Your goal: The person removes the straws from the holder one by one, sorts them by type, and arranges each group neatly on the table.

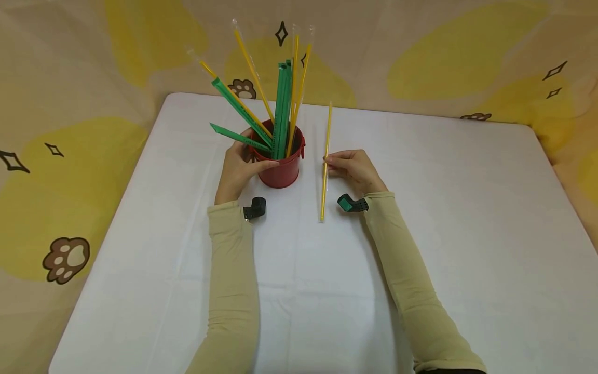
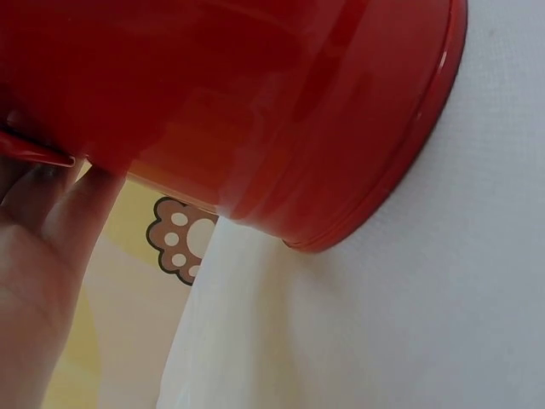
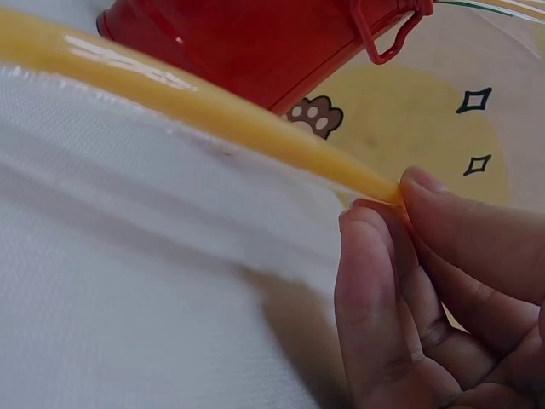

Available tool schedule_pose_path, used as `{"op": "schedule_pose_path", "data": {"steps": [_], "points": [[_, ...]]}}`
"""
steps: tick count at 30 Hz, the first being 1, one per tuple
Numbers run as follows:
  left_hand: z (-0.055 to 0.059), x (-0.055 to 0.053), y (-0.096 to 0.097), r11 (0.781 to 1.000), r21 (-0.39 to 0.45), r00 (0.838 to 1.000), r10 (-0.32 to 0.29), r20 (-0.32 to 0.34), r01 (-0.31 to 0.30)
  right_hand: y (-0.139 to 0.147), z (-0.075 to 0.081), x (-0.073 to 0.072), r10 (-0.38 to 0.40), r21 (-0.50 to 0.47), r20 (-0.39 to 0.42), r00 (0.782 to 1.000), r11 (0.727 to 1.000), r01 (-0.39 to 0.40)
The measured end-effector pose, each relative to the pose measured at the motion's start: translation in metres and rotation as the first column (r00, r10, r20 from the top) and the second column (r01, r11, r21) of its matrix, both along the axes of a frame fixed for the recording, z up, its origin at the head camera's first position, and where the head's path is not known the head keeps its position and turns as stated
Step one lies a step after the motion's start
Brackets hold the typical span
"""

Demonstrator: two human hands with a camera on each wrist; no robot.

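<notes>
A red bucket point(image 1: 279, 174) stands on the white table, holding several green paper-wrapped straws point(image 1: 282, 111) and several yellow straws point(image 1: 254, 75) in clear wrappers. My left hand point(image 1: 237, 167) grips the bucket from its left side, thumb along the front rim and fingers behind. In the left wrist view the bucket wall point(image 2: 196, 94) fills the upper part, with fingers at its far side. To the right of the bucket, my right hand point(image 1: 352, 167) pinches a yellow straw point(image 1: 325, 182) in a clear wrapper near its middle. The right wrist view shows thumb and fingertips closed on that straw point(image 3: 213, 115).
A white cloth covers the table point(image 1: 467, 234), whose far edge meets a patterned yellow and beige curtain point(image 1: 439, 52). Small black wrist cameras point(image 1: 255, 208) sit by both sleeves. A wire handle loop point(image 3: 375, 43) sticks out from the bucket's side.
</notes>
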State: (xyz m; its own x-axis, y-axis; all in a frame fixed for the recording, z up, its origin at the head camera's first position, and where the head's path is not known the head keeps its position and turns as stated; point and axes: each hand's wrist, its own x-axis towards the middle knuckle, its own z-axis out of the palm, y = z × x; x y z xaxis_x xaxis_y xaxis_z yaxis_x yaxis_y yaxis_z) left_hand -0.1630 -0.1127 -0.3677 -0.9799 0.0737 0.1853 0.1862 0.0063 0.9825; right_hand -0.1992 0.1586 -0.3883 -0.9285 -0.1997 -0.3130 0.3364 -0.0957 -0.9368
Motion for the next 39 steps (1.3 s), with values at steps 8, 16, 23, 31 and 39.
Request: {"op": "schedule_pose_path", "data": {"steps": [8, 16, 23, 31, 39], "points": [[-0.001, 0.000, 0.000, 1.000, 0.010, 1.000, -0.005, -0.009, 0.005, -0.006, -0.008, 0.000, 0.002, 0.002, 0.013, 1.000, 1.000, -0.002], [-0.001, -0.001, 0.000, 1.000, 0.010, 1.000, -0.001, 0.002, 0.001, -0.015, -0.009, 0.002, -0.017, 0.023, 0.016, 1.000, 1.000, 0.017], [-0.003, -0.002, 0.000, 1.000, 0.014, 1.000, -0.004, -0.008, 0.004, -0.019, -0.012, 0.002, -0.017, 0.096, -0.008, 1.000, 0.995, 0.018], [-0.005, -0.002, 0.000, 1.000, 0.021, 1.000, -0.004, -0.024, 0.004, -0.020, -0.013, 0.001, 0.017, 0.170, -0.026, 1.000, 0.985, -0.012], [-0.005, -0.002, -0.001, 1.000, 0.016, 1.000, -0.009, -0.030, 0.009, -0.021, -0.013, 0.002, 0.017, 0.184, -0.040, 0.999, 0.983, -0.009]]}}
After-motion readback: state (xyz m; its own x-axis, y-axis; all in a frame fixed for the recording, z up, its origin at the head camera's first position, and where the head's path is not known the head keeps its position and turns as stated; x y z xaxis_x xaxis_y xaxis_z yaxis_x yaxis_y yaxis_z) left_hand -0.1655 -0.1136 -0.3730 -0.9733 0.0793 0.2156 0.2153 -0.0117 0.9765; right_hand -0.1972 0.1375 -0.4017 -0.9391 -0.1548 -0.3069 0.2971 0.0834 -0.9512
